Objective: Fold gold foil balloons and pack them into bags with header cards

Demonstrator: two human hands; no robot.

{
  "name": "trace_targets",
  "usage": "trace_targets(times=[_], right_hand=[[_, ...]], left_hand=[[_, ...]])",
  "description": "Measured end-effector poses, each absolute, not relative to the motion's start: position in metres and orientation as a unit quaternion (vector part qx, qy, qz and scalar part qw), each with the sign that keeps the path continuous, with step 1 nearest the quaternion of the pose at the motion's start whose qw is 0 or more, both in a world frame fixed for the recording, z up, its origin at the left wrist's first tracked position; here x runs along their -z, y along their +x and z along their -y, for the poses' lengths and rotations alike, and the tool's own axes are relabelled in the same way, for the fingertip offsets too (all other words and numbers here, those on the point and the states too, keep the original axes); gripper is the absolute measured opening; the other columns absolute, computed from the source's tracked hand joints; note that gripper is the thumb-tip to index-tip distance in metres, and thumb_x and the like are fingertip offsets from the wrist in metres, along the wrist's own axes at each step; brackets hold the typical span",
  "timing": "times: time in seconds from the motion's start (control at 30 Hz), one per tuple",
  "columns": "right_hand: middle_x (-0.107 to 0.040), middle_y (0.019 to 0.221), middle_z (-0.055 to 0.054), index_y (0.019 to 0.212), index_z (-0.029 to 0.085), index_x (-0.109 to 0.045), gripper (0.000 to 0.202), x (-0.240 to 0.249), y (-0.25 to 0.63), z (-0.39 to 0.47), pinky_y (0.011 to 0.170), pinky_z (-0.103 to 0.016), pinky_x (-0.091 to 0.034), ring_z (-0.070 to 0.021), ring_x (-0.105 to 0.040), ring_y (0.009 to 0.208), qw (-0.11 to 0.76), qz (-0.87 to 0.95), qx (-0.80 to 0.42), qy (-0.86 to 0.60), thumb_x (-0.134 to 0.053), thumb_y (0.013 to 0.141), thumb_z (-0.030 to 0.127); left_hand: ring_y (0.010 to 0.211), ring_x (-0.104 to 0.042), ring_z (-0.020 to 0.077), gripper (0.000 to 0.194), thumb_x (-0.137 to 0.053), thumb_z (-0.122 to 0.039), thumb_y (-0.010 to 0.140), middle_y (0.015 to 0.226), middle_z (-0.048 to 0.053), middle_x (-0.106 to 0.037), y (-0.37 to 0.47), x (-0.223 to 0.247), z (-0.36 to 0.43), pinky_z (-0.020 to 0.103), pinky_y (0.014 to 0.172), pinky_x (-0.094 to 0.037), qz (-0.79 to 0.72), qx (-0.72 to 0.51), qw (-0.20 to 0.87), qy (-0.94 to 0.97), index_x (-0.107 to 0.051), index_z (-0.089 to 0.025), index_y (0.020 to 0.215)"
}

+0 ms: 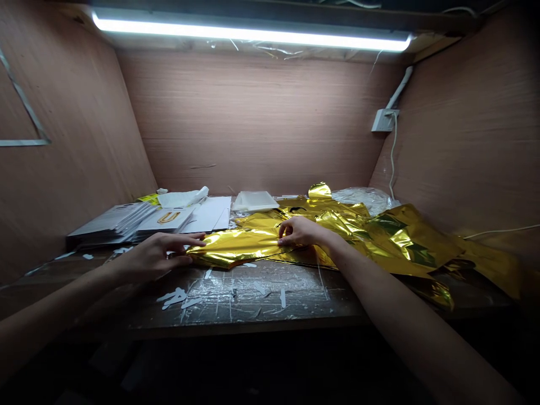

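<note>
A shiny gold foil balloon (236, 246), flat and uninflated, lies across the middle of the worktop between my two hands. At its left end, my left hand (158, 256) pinches the edge between thumb and fingers. My right hand (297, 232) rests over its right part, with thumb and fingertips closed on the foil. More crumpled gold foil (405, 239) spreads behind and to the right of my right hand, with dark green reflections on it.
Stacked white cards or packets (113, 219) stand at the left, one bearing a gold U shape (169, 217). A translucent tray (255, 201) and clear plastic (365, 198) lie at the back. Paper scraps (172, 297) litter the worktop (248, 312). A lamp tube (253, 32) hangs above.
</note>
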State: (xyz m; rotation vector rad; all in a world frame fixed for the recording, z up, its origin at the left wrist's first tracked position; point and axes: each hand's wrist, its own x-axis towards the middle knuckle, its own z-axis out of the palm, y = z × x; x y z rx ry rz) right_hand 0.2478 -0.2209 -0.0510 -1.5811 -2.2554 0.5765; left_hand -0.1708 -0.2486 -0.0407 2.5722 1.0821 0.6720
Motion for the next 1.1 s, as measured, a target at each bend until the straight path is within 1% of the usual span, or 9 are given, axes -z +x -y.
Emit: trace_targets(times=[0.07, 0.13, 0.2, 0.23, 0.33, 0.43, 0.77, 0.93, 1.1], right_hand=[[-0.072, 0.079, 0.0, 0.091, 0.02, -0.074, 0.031, 0.05, 0.247, 0.221, 0.054, -0.022, -0.041, -0.013, -0.062, 0.064, 0.16, 0.791, -0.2, -0.555, -0.085, 0.074, 0.043], [-0.072, 0.079, 0.0, 0.091, 0.02, -0.074, 0.03, 0.05, 0.247, 0.222, 0.054, -0.022, -0.041, -0.013, -0.061, 0.064, 0.156, 0.792, -0.197, -0.557, -0.085, 0.074, 0.043], [-0.072, 0.08, 0.0, 0.091, 0.02, -0.074, 0.03, 0.05, 0.247, 0.221, 0.054, -0.022, -0.041, -0.013, -0.061, 0.064, 0.154, 0.79, -0.196, -0.559, -0.085, 0.075, 0.042], [-0.072, 0.08, 0.0, 0.091, 0.02, -0.073, 0.03, 0.051, 0.247, 0.221, 0.054, -0.022, -0.04, -0.013, -0.061, 0.064, 0.154, 0.789, -0.195, -0.561, -0.085, 0.075, 0.042], [-0.072, 0.08, 0.0, 0.091, 0.02, -0.074, 0.03, 0.053, 0.249, 0.218, 0.054, -0.022, -0.04, -0.0133, -0.062, 0.065, 0.154, 0.794, -0.185, -0.558, -0.084, 0.076, 0.044], [-0.072, 0.079, 0.0, 0.092, 0.02, -0.074, 0.031, 0.055, 0.25, 0.216, 0.055, -0.022, -0.04, -0.0136, -0.062, 0.065, 0.152, 0.802, -0.177, -0.549, -0.083, 0.076, 0.046], [-0.072, 0.081, 0.0, 0.093, 0.02, -0.075, 0.028, 0.053, 0.249, 0.219, 0.055, -0.022, -0.04, -0.0128, -0.061, 0.064, 0.149, 0.798, -0.184, -0.555, -0.083, 0.077, 0.041], [-0.07, 0.076, 0.0, 0.092, 0.02, -0.075, 0.028, 0.054, 0.251, 0.218, 0.054, -0.022, -0.038, -0.0121, -0.059, 0.062, 0.151, 0.804, -0.179, -0.547, -0.083, 0.077, 0.043], [-0.069, 0.078, 0.0, 0.095, 0.02, -0.075, 0.031, 0.053, 0.251, 0.217, 0.054, -0.023, -0.038, -0.0126, -0.059, 0.063, 0.146, 0.807, -0.167, -0.547, -0.082, 0.077, 0.044]], left_hand=[[0.119, -0.067, 0.0316, 0.031, -0.067, -0.044, 0.09, 0.138, 0.005, -0.067, -0.166, 0.035, 0.256, 0.054, 0.105, -0.054, -0.363, -0.229, 0.03, 0.903, -0.079, -0.029, 0.114], [0.118, -0.067, 0.0314, 0.026, -0.063, -0.04, 0.092, 0.132, 0.005, -0.072, -0.156, 0.033, 0.268, 0.056, 0.104, -0.053, -0.345, -0.25, -0.079, 0.901, -0.08, -0.028, 0.109], [0.124, -0.063, 0.0293, 0.03, -0.059, -0.033, 0.095, 0.13, 0.005, -0.073, -0.14, 0.035, 0.282, 0.053, 0.106, -0.053, -0.291, -0.254, -0.138, 0.912, -0.077, -0.026, 0.118], [0.131, -0.059, 0.0277, 0.034, -0.056, -0.03, 0.097, 0.134, 0.004, -0.07, -0.131, 0.037, 0.288, 0.05, 0.11, -0.05, -0.26, -0.233, -0.145, 0.926, -0.073, -0.025, 0.127], [0.146, -0.045, 0.0256, 0.045, -0.049, -0.03, 0.103, 0.152, 0.007, -0.055, -0.108, 0.046, 0.305, 0.046, 0.122, -0.039, -0.22, -0.15, -0.141, 0.953, -0.058, -0.019, 0.145], [0.149, -0.041, 0.0255, 0.051, -0.043, -0.033, 0.106, 0.159, 0.012, -0.044, -0.096, 0.053, 0.312, 0.043, 0.124, -0.035, -0.243, -0.097, -0.122, 0.958, -0.048, -0.013, 0.153], [0.147, -0.042, 0.0237, 0.054, -0.038, -0.04, 0.106, 0.158, 0.009, -0.045, -0.099, 0.055, 0.314, 0.04, 0.124, -0.035, -0.297, -0.055, -0.107, 0.947, -0.051, -0.014, 0.151], [0.148, -0.042, 0.0243, 0.055, -0.036, -0.043, 0.107, 0.158, 0.008, -0.046, -0.101, 0.057, 0.316, 0.042, 0.125, -0.034, -0.321, -0.054, -0.068, 0.943, -0.051, -0.015, 0.151], [0.15, -0.038, 0.0252, 0.059, -0.036, -0.049, 0.106, 0.161, 0.007, -0.04, -0.103, 0.055, 0.318, 0.042, 0.126, -0.032, -0.345, -0.042, -0.012, 0.938, -0.045, -0.017, 0.156]])
